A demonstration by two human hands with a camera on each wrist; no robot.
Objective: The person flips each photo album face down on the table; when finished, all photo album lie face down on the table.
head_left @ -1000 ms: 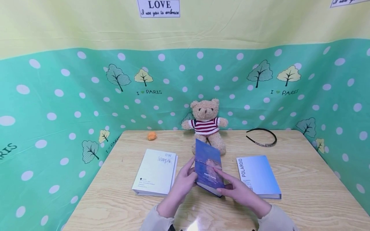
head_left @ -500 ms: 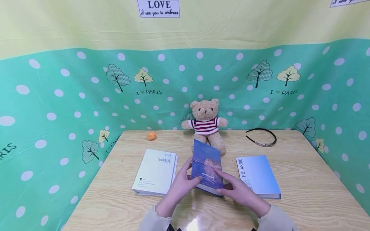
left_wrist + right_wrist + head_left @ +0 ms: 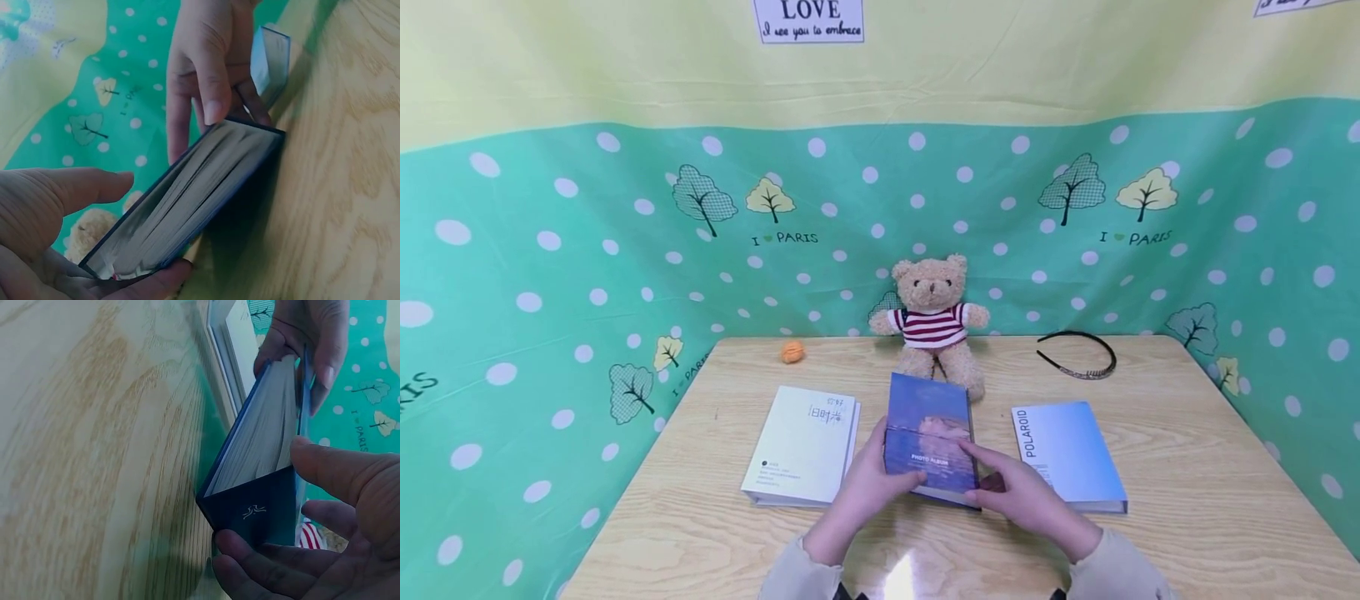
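Photo album [image 3: 928,435] blue; shirt [image 3: 934,328] red-striped white; backdrop [image 3: 850,188] green, white-dotted.

Blocked between the left fingers [image 3: 876,442] and right fingers [image 3: 985,454] by the blue album [image 3: 928,417]. Hemmed in just left of the left fingers by the white album [image 3: 797,450], just right of the right fingers by the POLAROID album [image 3: 1067,450]. Stopped straight beyond both by the teddy bear [image 3: 932,329]. Passable nearer the body, over tabletop [image 3: 1210,508], and ahead-right of the right fingers, short of the headband [image 3: 1093,374].

album [image 3: 925,417] — fine print [image 3: 937,467] illegible, bear [image 3: 931,292] — part-hidden
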